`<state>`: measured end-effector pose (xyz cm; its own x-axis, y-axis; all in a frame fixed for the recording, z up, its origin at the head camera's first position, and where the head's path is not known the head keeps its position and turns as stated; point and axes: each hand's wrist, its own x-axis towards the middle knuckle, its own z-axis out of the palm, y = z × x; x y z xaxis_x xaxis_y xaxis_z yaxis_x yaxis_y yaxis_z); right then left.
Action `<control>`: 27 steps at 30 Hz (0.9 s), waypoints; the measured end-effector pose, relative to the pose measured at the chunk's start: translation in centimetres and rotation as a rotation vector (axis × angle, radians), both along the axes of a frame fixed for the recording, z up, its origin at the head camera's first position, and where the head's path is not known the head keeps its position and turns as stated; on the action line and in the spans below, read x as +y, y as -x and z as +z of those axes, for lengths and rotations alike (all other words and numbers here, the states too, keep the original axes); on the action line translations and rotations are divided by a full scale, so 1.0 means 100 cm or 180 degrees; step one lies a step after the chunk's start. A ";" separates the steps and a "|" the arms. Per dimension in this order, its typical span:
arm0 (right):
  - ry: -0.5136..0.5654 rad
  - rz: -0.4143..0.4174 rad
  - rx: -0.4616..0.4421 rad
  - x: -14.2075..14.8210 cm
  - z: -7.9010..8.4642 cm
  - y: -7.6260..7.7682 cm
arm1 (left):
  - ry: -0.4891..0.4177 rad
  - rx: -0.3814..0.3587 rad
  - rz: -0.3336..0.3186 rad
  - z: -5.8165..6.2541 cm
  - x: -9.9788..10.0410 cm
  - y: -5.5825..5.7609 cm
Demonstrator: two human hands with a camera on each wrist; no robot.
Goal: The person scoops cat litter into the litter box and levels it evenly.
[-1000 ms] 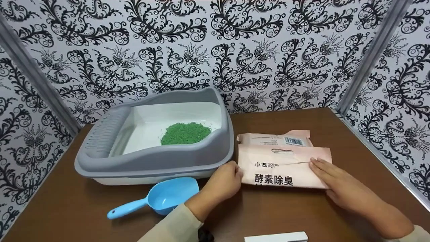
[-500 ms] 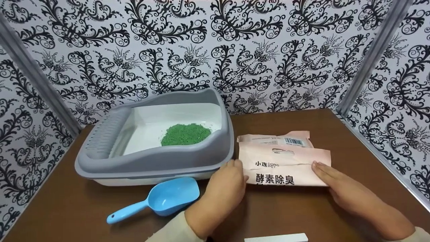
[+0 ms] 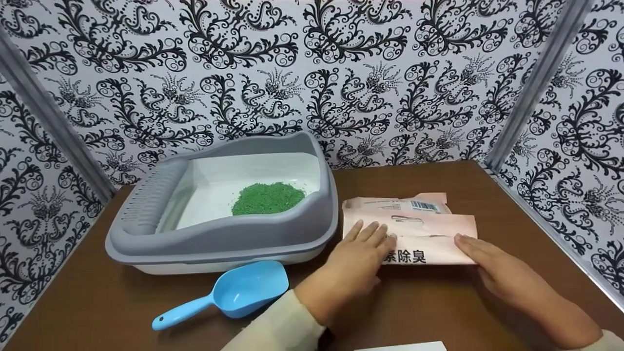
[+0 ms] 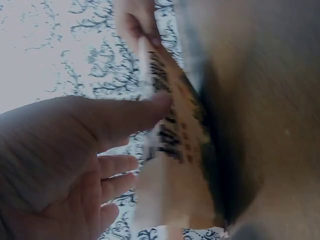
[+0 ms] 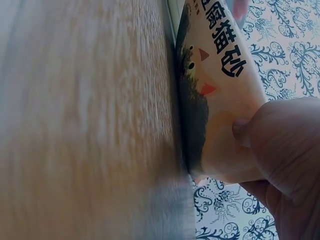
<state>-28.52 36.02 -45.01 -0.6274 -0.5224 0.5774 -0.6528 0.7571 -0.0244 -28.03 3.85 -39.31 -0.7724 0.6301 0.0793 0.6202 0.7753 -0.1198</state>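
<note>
A pale pink bag of cat litter, its top folded over, lies on the table with a cat picture on its front side. My left hand reaches over the bag's left part, fingers extended across the top; in the left wrist view its thumb is by the printed front. My right hand holds the right end, fingers above and thumb against the front. Left of the bag stands a grey and white litter box with green litter heaped inside.
A blue scoop lies in front of the litter box, its handle pointing left. A white object shows at the near edge of the view. Patterned wall panels enclose the brown table at the back and sides.
My left hand has let go of the bag's left edge and moved right over its top, spreading its fingers. My right hand has stayed at the right end.
</note>
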 end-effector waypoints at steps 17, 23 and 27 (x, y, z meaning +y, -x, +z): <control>-0.0038 0.0002 -0.0105 0.007 -0.001 -0.001 | 0.0128 0.0028 0.0230 -0.027 -0.005 0.009; -0.0175 0.0064 -0.0092 0.006 -0.002 -0.003 | 0.0105 0.0200 0.0178 -0.025 -0.008 0.008; -0.0331 -0.0109 -0.0104 0.005 -0.001 -0.005 | 0.0115 0.0383 0.0172 -0.023 -0.011 0.007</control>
